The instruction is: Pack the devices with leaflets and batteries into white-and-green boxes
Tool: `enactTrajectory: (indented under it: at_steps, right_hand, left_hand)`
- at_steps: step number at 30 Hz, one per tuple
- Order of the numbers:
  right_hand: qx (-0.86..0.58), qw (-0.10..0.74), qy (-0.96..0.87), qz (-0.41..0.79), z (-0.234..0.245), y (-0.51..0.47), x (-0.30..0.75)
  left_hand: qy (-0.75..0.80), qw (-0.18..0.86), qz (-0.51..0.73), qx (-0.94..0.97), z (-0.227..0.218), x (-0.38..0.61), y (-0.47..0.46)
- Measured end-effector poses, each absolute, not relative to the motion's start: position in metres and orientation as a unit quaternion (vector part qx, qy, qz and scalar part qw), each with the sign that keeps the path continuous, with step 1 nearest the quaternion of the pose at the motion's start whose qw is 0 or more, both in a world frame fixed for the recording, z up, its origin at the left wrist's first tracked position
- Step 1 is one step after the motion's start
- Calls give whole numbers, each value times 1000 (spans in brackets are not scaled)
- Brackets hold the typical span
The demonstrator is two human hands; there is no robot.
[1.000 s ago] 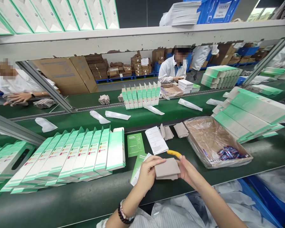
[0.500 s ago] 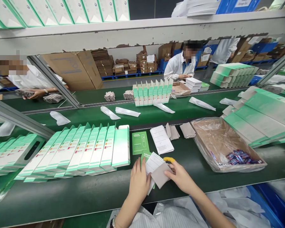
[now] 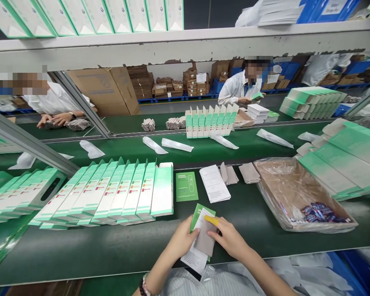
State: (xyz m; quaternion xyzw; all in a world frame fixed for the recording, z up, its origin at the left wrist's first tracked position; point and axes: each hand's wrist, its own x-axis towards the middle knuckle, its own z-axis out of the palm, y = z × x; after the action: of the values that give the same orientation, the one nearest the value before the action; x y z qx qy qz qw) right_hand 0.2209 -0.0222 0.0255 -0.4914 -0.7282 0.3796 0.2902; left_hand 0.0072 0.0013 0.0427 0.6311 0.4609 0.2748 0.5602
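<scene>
My left hand (image 3: 181, 240) and my right hand (image 3: 230, 238) meet low at the front of the green belt. Between them they pinch a small stack: a beige pouch (image 3: 205, 240) lying over a white printed sheet (image 3: 193, 260) and a green leaflet (image 3: 200, 214). A yellow finger cot (image 3: 211, 220) sits on a right-hand fingertip, pressing on the stack. Left of my hands stands a long row of open white-and-green cartons (image 3: 123, 193). Farther back lie a green card (image 3: 186, 186), white sheets (image 3: 214, 183) and folded beige pouches (image 3: 249, 173).
A plastic-lined cardboard tray (image 3: 274, 193) holds blue wrapped packets at right, beside stacked green-and-white flat cartons (image 3: 342, 158). A second belt (image 3: 135, 148) runs behind, with white sleeves and more cartons. Co-workers in white coats sit beyond it. A grey shelf (image 3: 172, 47) crosses overhead.
The white sheet and green leaflet, separate from the pouch a second ago, are now gathered with it in both hands. The stack has turned more upright and the view has shifted slightly.
</scene>
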Motion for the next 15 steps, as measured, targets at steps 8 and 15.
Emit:
enactTrajectory:
  at_steps: [8, 15]
  right_hand:
    - [-445, 381, -785, 202, 40, -20, 210]
    - [-447, 404, -796, 63, 48, -17, 191]
  left_hand:
    - [465, 572, 378, 559, 43, 10, -15]
    - [424, 677, 453, 395, 40, 20, -17]
